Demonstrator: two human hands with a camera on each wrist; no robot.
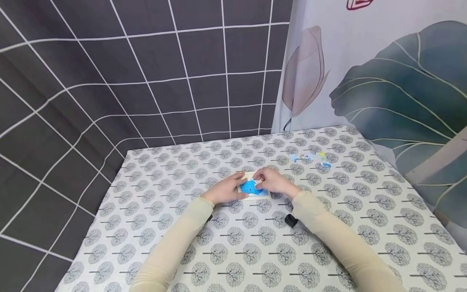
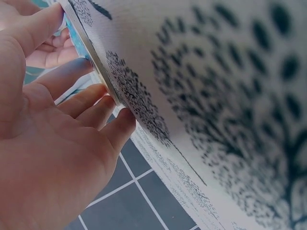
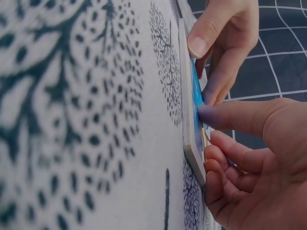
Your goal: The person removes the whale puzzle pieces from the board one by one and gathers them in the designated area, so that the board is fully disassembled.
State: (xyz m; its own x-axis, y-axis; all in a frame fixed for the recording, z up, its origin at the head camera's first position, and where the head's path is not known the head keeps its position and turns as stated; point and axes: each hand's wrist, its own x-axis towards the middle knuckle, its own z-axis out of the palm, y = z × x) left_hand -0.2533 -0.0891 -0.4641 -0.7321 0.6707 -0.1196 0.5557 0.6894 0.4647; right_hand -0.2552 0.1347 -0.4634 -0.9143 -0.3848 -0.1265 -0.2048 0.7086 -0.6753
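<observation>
On the tree-patterned surface (image 1: pixel 233 269), a small board (image 1: pixel 260 198) with a blue picture (image 1: pixel 249 187) lies flat, its left side held by the left hand (image 1: pixel 224 190), while the right hand (image 1: pixel 273 181) bends over it, though I cannot tell if that grip pinches anything, and bright bits (image 1: pixel 326 164) lie farther off.

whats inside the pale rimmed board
The board holds a bright blue shape. The left hand and right hand cover parts, so what lies beneath them can't be seen.
</observation>
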